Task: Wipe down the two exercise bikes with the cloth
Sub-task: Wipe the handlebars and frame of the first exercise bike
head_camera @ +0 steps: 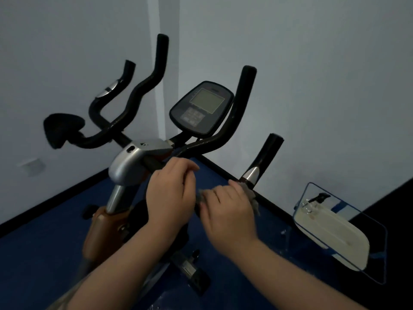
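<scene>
Right hand (228, 211) clamped on grey cloth (251, 195), wrapped round right handlebar (252, 166) of near bike; left hand (171, 193) curled, steadying bar nearer stem. I judge: keep cloth wrapped, slide along full grip toward silver collar.

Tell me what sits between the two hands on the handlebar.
In the head view, a bunched grey cloth fills the gap between the left hand and right hand, over the black handlebar; the right hand grips it.
</scene>
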A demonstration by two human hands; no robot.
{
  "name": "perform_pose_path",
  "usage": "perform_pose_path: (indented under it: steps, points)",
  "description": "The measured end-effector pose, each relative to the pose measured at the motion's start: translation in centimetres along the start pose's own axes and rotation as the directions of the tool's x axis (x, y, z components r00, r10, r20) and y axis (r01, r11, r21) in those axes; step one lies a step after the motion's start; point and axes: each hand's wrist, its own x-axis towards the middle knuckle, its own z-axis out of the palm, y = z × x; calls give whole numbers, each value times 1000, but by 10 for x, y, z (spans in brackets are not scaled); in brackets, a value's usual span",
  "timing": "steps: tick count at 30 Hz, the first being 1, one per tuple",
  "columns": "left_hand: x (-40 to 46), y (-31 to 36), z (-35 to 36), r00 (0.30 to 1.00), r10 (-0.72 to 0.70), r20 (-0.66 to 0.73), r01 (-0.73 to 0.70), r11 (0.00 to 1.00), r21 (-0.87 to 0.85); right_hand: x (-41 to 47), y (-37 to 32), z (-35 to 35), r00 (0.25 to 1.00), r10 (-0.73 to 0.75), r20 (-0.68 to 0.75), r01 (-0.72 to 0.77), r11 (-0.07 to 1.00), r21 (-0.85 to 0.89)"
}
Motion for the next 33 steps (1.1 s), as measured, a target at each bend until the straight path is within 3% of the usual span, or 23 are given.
perform_pose_path:
  steps: [2, 5, 7, 10, 12, 14, 15, 17, 19, 22, 25, 26, 29, 33]
  points:
    - [-4, -4, -6, 999, 26, -38, -27, 1000, -7, 6, -1, -12, 991, -47, 125, 51, 998, -25]
    - [-15, -18, -16, 993, 91, -73, -80, 988, 134, 4, 31, -34, 929, -228, 291, 256, 965, -60]
    - [-27, -26, -19, 988, 35, -148, -2, 976, 217, -3, 34, -35, 916, -236, 325, 289, 949, -126]
    - [-36, -28, -18, 968, -80, -236, 140, 959, 248, 14, -1, -23, 904, -93, 417, 205, 951, -232]
    - [-36, -28, -17, 964, -102, -245, 168, 950, 265, 44, -14, -8, 881, -24, 473, 108, 983, -151]
    - [-36, -28, -18, 962, -116, -246, 180, 950, 256, 66, -10, 1, 796, 31, 605, -16, 999, -32]
    - [-36, -28, -18, 961, -123, -249, 185, 952, 244, 67, -6, 1, 780, 2, 626, 11, 1000, -17]
    - [-35, -28, -19, 955, -145, -258, 205, 952, 225, 53, 5, -4, 814, -100, 571, 149, 988, -38]
    - [-34, -28, -19, 950, -152, -272, 217, 949, 230, 48, 9, -6, 815, -129, 565, 190, 981, -50]
    - [-32, -29, -18, 955, -129, -266, 198, 947, 251, 80, -3, 9, 721, -139, 679, 118, 990, 77]
    - [-32, -28, -19, 953, -143, -266, 211, 946, 248, 95, -17, 21, 759, -48, 649, -142, 961, 237]
    - [-33, -27, -19, 953, -153, -261, 218, 945, 244, 88, -16, 22, 790, -20, 612, -159, 959, 236]
    - [-33, -27, -20, 954, -160, -252, 222, 946, 238, 58, -3, 20, 870, -77, 487, 12, 991, 136]
    - [-32, -30, -18, 964, -127, -233, 188, 947, 261, 82, -3, 22, 801, -123, 587, 28, 985, 167]
